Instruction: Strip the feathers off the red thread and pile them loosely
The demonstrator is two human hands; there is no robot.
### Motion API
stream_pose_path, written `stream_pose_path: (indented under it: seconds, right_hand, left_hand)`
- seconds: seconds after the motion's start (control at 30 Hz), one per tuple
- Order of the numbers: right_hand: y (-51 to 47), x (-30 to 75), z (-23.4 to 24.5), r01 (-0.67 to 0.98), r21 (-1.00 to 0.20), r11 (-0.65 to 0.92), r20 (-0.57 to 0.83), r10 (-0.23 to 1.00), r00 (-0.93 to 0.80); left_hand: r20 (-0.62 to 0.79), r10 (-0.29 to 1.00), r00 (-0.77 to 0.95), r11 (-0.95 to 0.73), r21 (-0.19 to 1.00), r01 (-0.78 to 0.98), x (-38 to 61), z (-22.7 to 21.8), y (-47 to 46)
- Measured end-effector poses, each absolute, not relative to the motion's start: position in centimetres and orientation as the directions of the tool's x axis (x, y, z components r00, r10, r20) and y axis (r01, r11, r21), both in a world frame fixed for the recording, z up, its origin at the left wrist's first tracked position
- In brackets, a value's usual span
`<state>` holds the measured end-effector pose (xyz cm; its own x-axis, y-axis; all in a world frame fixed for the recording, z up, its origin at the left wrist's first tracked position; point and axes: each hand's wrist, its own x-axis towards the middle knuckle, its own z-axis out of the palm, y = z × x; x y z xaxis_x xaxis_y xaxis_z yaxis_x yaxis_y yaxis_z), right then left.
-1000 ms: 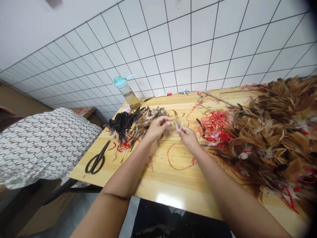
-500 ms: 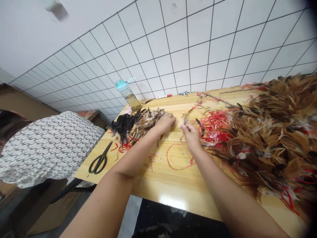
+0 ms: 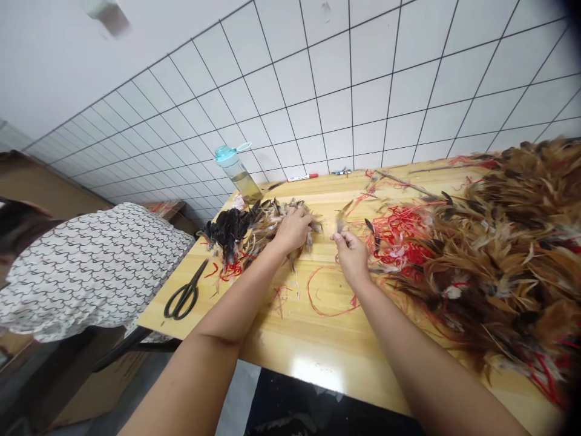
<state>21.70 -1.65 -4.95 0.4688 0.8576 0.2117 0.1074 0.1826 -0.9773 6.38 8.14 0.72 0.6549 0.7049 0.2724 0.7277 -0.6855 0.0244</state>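
My left hand (image 3: pixel 294 230) rests on a heap of loose brown and pale feathers (image 3: pixel 267 227). Its fingers look slightly apart over the feathers, with the tips partly hidden. Beside that heap, on the left, lies a bunch of black feathers (image 3: pixel 227 233) with red string (image 3: pixel 232 266) below it. My right hand (image 3: pixel 353 257) is closed in a pinch on a small feather (image 3: pixel 340 223), which points upward and is a little blurred. A thin loop of red string (image 3: pixel 310 290) lies on the table below the two hands.
A large mound of brown feathers (image 3: pixel 503 254) covers the right side of the table, with tangled red string (image 3: pixel 402 233) at its near end. Black scissors (image 3: pixel 184 297) lie at the left edge. A water bottle (image 3: pixel 242 178) and a marker (image 3: pixel 302 177) stand or lie by the wall. A person (image 3: pixel 91 266) sits at left.
My left hand has moved slightly left, further onto the feather heap. My right hand keeps its pinch on the small feather. The view has shifted slightly.
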Motion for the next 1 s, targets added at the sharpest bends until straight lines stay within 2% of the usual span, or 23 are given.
stream_pose_path:
  seconds: [0.1,0.17,0.37,0.5,0.6,0.73,0.9,1.0]
  right_hand:
    - [-1.7,21.7,-5.0,0.118,-0.974,0.191,0.224,0.857,0.464]
    - [-1.7,21.8,-5.0,0.125,-0.973,0.192,0.228,0.856,0.463]
    - [-1.9,21.6,-4.8,0.165,-0.965,0.202,0.256,0.851,0.459]
    - [-2.1,21.6,-4.5,0.243,-0.948,0.207,0.299,0.841,0.451]
    - [-2.3,21.7,-4.2,0.341,-0.919,0.199,0.344,0.827,0.445]
    - [-2.6,21.6,-4.0,0.469,-0.864,0.183,0.391,0.831,0.395]
    - [-3.2,21.3,-3.7,0.620,-0.772,0.138,0.377,0.885,0.274]
    - [-3.5,21.2,-3.4,0.698,-0.708,0.107,0.350,0.912,0.216]
  left_hand:
    - [0.216,0.691,0.690,-0.696,-0.057,0.716,6.9,0.3,8.7]
    - [0.216,0.685,0.695,-0.701,-0.062,0.710,7.0,0.4,9.0]
    - [0.333,0.632,0.699,-0.764,0.116,0.635,5.8,2.1,7.6]
    - [0.188,0.682,0.707,-0.730,0.232,0.643,5.5,3.5,4.8]
    - [0.146,0.657,0.740,-0.749,0.238,0.618,5.7,4.1,3.2]
    - [0.146,0.628,0.764,-0.777,0.163,0.608,5.9,4.4,2.2]
    - [0.117,0.631,0.767,-0.760,-0.105,0.641,6.0,4.3,1.6]
    - [0.112,0.613,0.782,-0.769,-0.145,0.623,6.1,4.2,1.1]
